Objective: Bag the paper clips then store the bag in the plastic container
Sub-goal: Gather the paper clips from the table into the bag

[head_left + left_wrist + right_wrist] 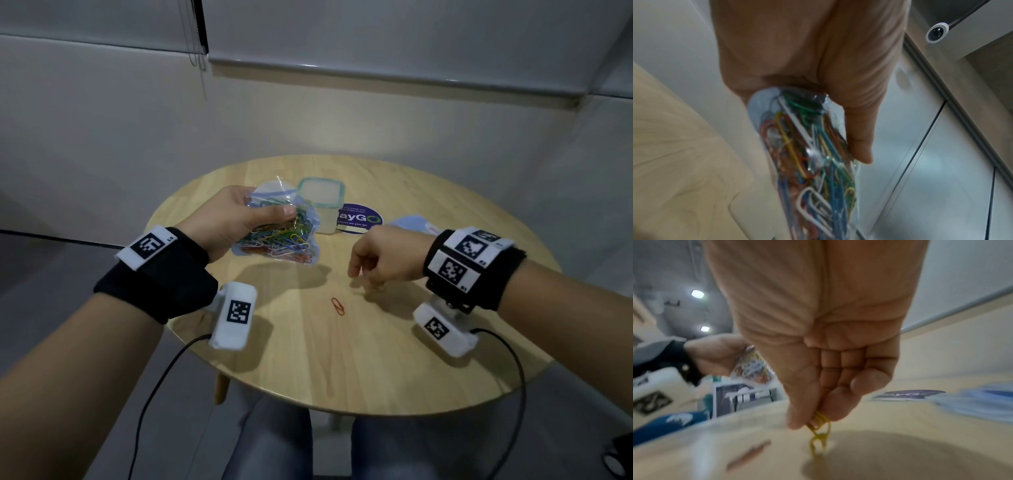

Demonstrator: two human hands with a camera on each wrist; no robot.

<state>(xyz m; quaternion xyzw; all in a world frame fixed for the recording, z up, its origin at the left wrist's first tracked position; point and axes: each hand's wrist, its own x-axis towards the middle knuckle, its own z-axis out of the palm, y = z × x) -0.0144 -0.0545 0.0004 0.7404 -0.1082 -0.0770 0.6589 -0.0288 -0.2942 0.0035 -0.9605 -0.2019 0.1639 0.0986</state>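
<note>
The clear zip bag (274,236), already fat with coloured paper clips, is hanging above the round wooden counter (394,359), its mouth pointing up and away toward the plastic container (322,202). The left hand (233,219) is holding it by the upper part, fingers behind and thumb (857,129) pressing across the front, so that grip is curled round the bag rather than spread. The film is looking thin, soft and slick, and the load inside is probably sagging and shifting as loose wire does, so I would judge the safest hold to be just below the zip strip, where the plastic is doubled and the mouth can be kept gaping. To the right, the right hand (383,260) is hovering just over the counter, its grip pinching yellow paper clips (818,433) between thumb and fingertips; they are dangling linked together, light and springy, likely to snag on one another. One orange paper clip (338,306) is lying flat on the wood nearer the person, thin enough that it will likely need a fingernail or a slide to the edge. Behind the container a round purple sticker (359,219) is showing, with a pale blue object (414,222) beside it that I cannot identify.
</note>
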